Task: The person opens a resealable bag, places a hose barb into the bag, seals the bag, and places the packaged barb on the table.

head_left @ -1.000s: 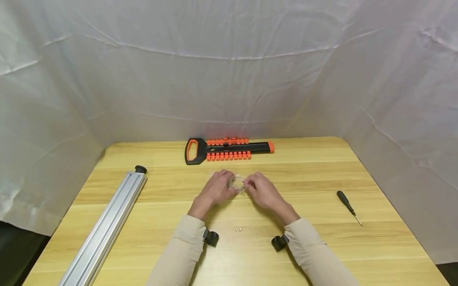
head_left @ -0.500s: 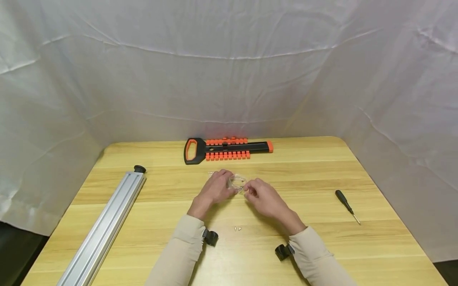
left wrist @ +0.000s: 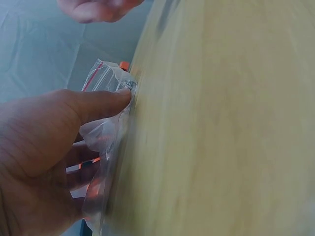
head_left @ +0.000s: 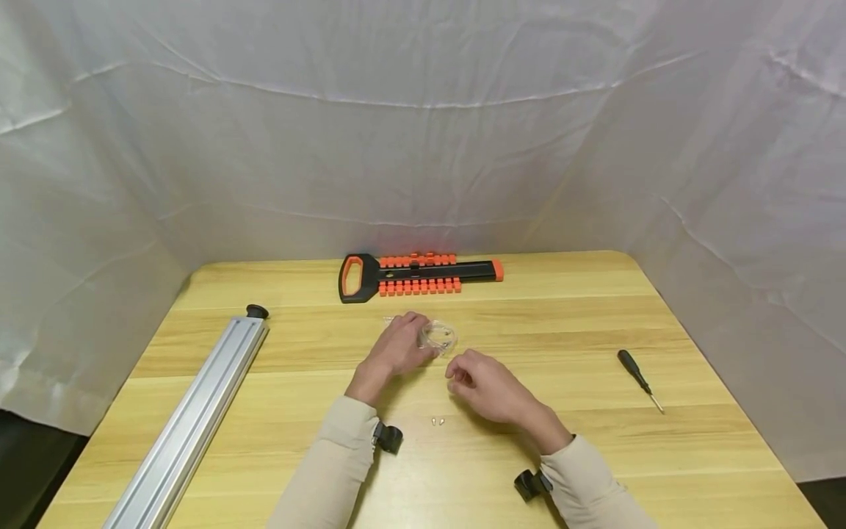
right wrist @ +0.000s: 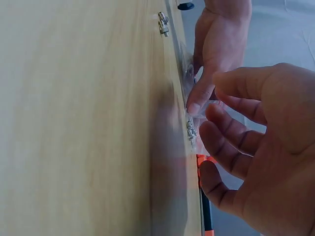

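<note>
My left hand (head_left: 396, 345) holds down a clear plastic bag (head_left: 438, 336), its thumb pressed over the edge and its fingers around the far side. Small shiny metal parts (left wrist: 129, 84) show at the bag by the thumb; a red strip runs along the plastic in the left wrist view. My right hand (head_left: 492, 386) hovers just right of the bag, apart from it, fingers loosely bent. Nothing shows between them, though the index fingertip is partly hidden behind the thumb. On the tabletop nearer to me lie two small metal pieces, like screws (head_left: 438, 422).
At the back lies a black and orange tool (head_left: 419, 272) with a loop handle and orange blocks. A long silver rail (head_left: 192, 419) with a black knob lies along the left. A black-handled screwdriver (head_left: 637, 376) lies on the right. Pale cloth (head_left: 423, 147) surrounds the wooden table.
My right hand has drawn back from the bag, toward me and slightly right, and its fingers have loosened. The left hand has stayed on the bag.
</note>
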`<act>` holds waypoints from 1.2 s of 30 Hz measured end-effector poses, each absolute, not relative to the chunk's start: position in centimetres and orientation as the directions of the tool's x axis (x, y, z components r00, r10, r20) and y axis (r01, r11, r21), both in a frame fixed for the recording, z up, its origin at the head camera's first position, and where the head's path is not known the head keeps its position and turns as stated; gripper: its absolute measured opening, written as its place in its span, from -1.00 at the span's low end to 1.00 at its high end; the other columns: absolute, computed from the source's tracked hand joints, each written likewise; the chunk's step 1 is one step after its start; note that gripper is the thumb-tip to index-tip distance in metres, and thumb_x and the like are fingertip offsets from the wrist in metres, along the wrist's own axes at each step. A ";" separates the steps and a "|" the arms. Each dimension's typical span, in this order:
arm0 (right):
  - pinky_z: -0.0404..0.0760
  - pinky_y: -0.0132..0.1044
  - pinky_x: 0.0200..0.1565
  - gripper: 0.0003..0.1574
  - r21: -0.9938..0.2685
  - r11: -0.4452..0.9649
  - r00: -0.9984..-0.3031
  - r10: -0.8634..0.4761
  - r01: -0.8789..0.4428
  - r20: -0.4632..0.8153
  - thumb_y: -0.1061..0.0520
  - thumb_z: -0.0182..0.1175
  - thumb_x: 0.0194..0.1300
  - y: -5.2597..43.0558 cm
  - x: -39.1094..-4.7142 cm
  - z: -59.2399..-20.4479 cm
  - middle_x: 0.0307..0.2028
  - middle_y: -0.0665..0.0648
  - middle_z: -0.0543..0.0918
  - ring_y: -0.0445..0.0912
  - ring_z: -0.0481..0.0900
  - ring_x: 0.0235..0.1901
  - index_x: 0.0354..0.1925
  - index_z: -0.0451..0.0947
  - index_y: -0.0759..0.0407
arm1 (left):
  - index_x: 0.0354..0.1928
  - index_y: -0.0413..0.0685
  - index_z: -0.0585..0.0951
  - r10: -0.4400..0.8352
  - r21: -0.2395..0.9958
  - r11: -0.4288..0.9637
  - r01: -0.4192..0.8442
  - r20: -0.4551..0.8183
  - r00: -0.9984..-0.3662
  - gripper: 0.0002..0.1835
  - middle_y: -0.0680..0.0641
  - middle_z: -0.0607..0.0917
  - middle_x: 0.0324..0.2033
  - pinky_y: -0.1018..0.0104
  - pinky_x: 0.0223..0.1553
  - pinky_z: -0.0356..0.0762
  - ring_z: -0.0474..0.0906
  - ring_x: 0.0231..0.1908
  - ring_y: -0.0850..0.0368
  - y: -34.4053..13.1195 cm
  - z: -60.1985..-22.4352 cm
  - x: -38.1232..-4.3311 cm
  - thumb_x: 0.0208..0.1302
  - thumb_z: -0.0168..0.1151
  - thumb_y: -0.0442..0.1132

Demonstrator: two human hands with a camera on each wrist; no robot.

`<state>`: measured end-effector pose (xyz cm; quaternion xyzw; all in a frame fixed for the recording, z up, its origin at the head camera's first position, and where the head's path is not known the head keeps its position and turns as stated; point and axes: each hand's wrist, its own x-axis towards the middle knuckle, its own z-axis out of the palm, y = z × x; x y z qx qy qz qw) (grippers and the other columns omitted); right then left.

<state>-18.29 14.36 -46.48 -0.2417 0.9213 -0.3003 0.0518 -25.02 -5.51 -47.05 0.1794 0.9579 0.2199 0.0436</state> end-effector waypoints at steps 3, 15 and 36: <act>0.58 -0.39 -0.19 -0.90 -0.563 0.697 -0.857 -0.513 -0.443 0.040 0.07 0.24 0.28 14.4 -18.0 -46.4 -0.35 -0.19 0.53 -0.31 0.49 -0.31 -0.20 0.59 -0.03 | 0.28 -0.06 0.44 0.363 0.443 0.835 0.326 0.001 -0.932 -0.35 -0.08 0.50 0.23 0.10 0.31 0.37 0.43 0.21 -0.04 -5.5 -47.0 -25.0 0.19 0.34 0.03; 0.55 -0.47 -0.20 -0.93 -0.564 0.625 -0.742 -0.670 -0.539 -0.033 0.04 0.32 0.22 14.0 -17.1 -46.6 -0.33 -0.21 0.57 -0.34 0.50 -0.31 -0.28 0.64 -0.10 | 0.28 -0.06 0.44 0.359 0.447 0.833 0.325 0.009 -0.933 -0.36 -0.07 0.51 0.22 0.11 0.30 0.38 0.43 0.21 -0.03 -5.6 -47.1 -25.0 0.19 0.34 0.02; 0.39 -0.28 -0.18 -0.87 -0.416 0.692 -0.737 -0.672 -0.590 -0.074 -0.01 0.18 0.34 13.6 -16.7 -46.4 -0.37 -0.27 0.45 -0.37 0.40 -0.38 -0.39 0.53 -0.22 | 0.29 -0.06 0.43 0.353 0.461 0.832 0.310 -0.009 -0.935 -0.34 -0.07 0.49 0.24 0.12 0.33 0.34 0.41 0.23 -0.03 -5.5 -47.1 -25.0 0.19 0.34 0.03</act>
